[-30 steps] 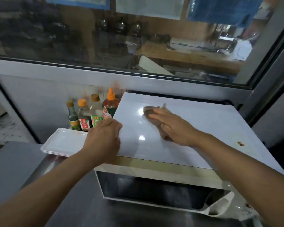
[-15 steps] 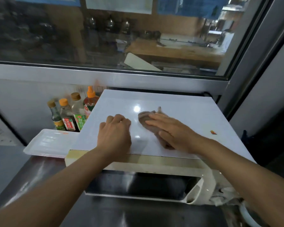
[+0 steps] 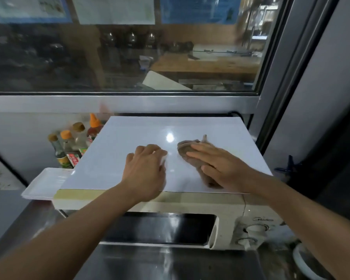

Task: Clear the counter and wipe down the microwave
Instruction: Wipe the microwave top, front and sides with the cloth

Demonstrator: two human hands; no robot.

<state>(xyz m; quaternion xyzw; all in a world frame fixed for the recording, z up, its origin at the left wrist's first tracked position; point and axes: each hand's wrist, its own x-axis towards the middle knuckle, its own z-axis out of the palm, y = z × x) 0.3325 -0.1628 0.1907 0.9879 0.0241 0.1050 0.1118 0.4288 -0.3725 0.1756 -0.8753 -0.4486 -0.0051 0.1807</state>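
While the right hand [image 3: 222, 168] presses a brown cloth [image 3: 190, 152] flat against the white top of the microwave [image 3: 129, 134], its fingers lie straight over the fabric and do not curl round it. Compared with a second ago, the cloth sits a little farther right on the top, and the left hand [image 3: 144, 170] has travelled from the left edge of the microwave in toward the middle, where it now rests knuckles-up with fingers bent under; something pale seems to show at its fingertips, but I cannot tell whether it holds anything. That shift suggests the wiping is working across the top from left to right, with the far strip and the right side probably not yet covered. The front, with its dark door [image 3: 160, 229] and two dials [image 3: 255, 228], looks untouched by the cloth at this moment.

Left of the microwave, a stack of white trays [image 3: 42, 183] lies on the steel surface [image 3: 170, 263], with a cluster of sauce bottles [image 3: 69, 146] standing behind it against the wall. Beyond, a wide window [image 3: 119, 57] looks onto a dim room with a wooden bench. A white bowl rim [image 3: 299, 263] shows at the near right.
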